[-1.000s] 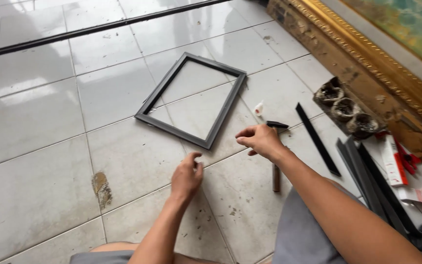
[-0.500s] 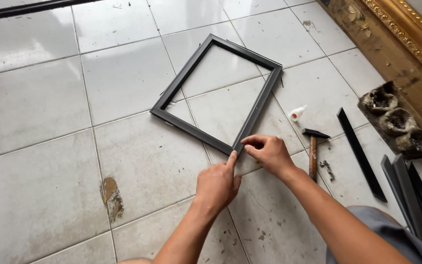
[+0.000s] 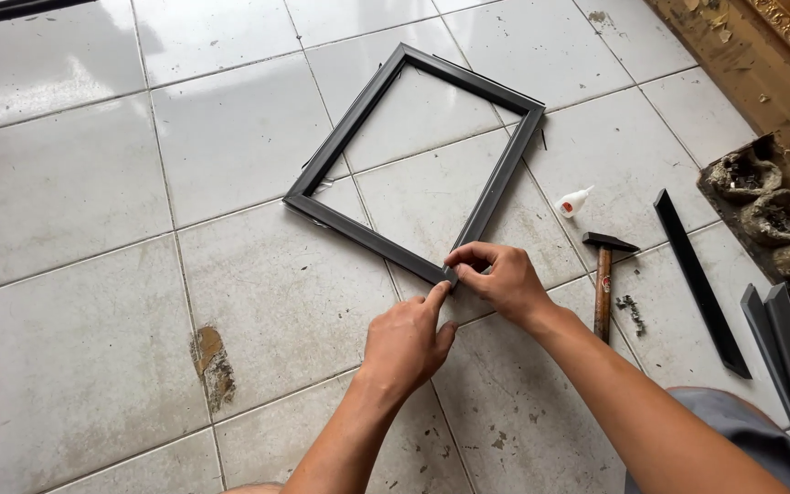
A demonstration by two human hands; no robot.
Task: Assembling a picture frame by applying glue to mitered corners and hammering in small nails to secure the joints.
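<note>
Hands at frame corner

Frame (image 3: 413, 160) is laid flat on white floor tiles (image 3: 75, 338), all four sides joined. Its near corner is pinched by right hand (image 3: 497, 279); left hand (image 3: 406, 340), loosely curled, touches it by fingertip. Right of frame: glue bottle (image 3: 574, 201), hammer (image 3: 603, 282), spare black strips (image 3: 699, 284). Corner seating seems unfinished.

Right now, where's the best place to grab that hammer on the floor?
Probably the wooden handle of the hammer, taken from above near its lower end. It lies flat on the tile, head pointing away, handle running toward the person, just beside the right hand.
</note>
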